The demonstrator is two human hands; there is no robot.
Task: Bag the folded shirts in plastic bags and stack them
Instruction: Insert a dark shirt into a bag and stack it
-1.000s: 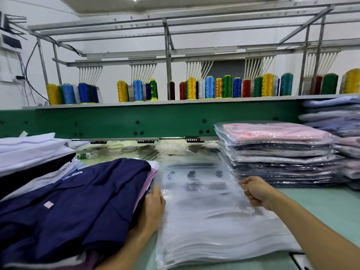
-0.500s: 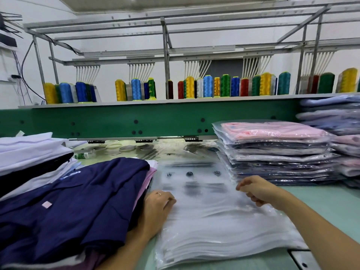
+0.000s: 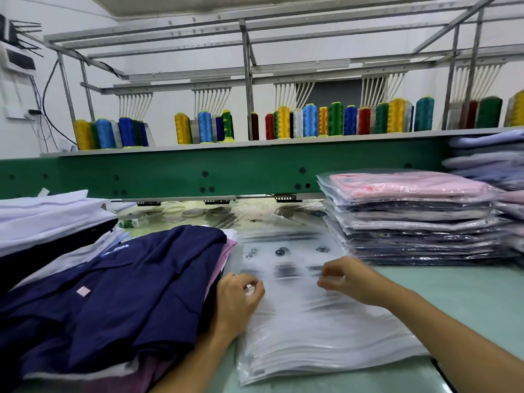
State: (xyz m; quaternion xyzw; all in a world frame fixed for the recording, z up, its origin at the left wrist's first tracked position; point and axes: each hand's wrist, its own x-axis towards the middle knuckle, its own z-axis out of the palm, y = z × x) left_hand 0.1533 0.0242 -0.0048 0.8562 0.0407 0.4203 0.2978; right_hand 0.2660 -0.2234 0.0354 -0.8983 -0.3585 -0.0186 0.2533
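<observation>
A thick pile of empty clear plastic bags (image 3: 312, 336) lies flat on the table before me. My left hand (image 3: 238, 296) rests on its left side, thumb and fingertips pinching the top bag's film. My right hand (image 3: 346, 279) hovers over the middle of the pile with curled fingers pinching the same top bag. A folded navy shirt (image 3: 119, 296) tops the unbagged pile at my left, over pink and white ones. At the right stands a stack of bagged shirts (image 3: 411, 222) with a pink one on top.
More folded white and dark shirts (image 3: 48, 219) lie at far left. Further bagged stacks (image 3: 493, 165) stand at far right. A green machine beam (image 3: 226, 174) runs behind, with thread cones (image 3: 309, 120) on its shelf. Bare green table (image 3: 459, 302) shows at the right.
My right hand moved left from the pile's right edge toward the middle. My left hand slid from the shirt pile's edge onto the bags and now pinches the top bag.
</observation>
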